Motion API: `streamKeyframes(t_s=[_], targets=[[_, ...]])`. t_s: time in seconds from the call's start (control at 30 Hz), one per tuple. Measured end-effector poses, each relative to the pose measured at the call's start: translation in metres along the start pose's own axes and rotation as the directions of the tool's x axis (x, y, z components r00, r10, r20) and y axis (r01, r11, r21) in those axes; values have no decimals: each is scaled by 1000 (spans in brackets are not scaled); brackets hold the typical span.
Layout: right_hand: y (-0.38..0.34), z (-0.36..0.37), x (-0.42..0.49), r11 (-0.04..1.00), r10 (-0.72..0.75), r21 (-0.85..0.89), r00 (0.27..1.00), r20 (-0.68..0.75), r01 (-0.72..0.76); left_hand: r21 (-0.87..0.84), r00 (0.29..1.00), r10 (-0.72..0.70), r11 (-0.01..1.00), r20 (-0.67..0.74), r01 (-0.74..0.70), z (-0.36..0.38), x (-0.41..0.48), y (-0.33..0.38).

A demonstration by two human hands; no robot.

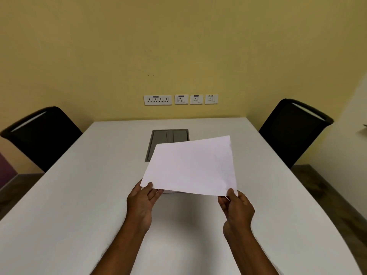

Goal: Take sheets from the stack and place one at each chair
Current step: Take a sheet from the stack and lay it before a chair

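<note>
Two bare forearms reach in over the near edge of the table [69, 205], a smooth, matte white top with a rounded near corner on the right. The left hand [142, 201] pinches the near left corner of a sheet [190, 165], thumb on top and fingers curled beneath. The right hand [237, 209] does the same at the near right corner, thumb pressed down on the paper's edge. Both grips are closed on that sheet.

The sheet is plain white, blank, thin, with crisp straight edges, held flat and lifted just above the tabletop, its far side turned slightly toward the right. Under its near edge a sliver of the stack [170, 191] peeks out, white paper lying flat on the table between the two hands.

Beyond the sheet, a grey rectangular cable hatch [158, 139] sits flush in the middle of the table, partly covered by the paper's far corner. A black mesh-backed chair [43, 135] stands at the left side, another chair [292, 132] at the right, both with curved top rails. Farthest back, a pale yellow wall carries a row of white socket plates [180, 99].
</note>
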State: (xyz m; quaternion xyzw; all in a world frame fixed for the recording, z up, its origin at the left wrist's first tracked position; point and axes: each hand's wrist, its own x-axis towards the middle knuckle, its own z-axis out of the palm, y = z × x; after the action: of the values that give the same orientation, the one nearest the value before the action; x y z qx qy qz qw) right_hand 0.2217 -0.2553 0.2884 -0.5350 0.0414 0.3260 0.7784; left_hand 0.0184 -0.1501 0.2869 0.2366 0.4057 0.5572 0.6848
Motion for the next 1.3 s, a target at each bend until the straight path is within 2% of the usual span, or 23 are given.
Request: streamKeyframes(t_s=[0.23, 0.73, 1.0, 1.3], targets=[[-69, -60, -69, 999, -32, 45, 999, 30, 30, -64, 999, -32, 997, 23, 33, 22, -103, 24], [-135, -177, -218, 987, -92, 128, 996, -7, 93, -35, 971, -131, 989, 198, 141, 14, -264, 46], [-176, -233, -248, 985, -111, 128, 994, -11, 112, -43, 957, -157, 984, 245, 172, 25, -332, 32], [-233, -327, -240, 990, -129, 62, 989, 73, 125, -23, 966, -123, 991, 229, 132, 57, -425, -27]])
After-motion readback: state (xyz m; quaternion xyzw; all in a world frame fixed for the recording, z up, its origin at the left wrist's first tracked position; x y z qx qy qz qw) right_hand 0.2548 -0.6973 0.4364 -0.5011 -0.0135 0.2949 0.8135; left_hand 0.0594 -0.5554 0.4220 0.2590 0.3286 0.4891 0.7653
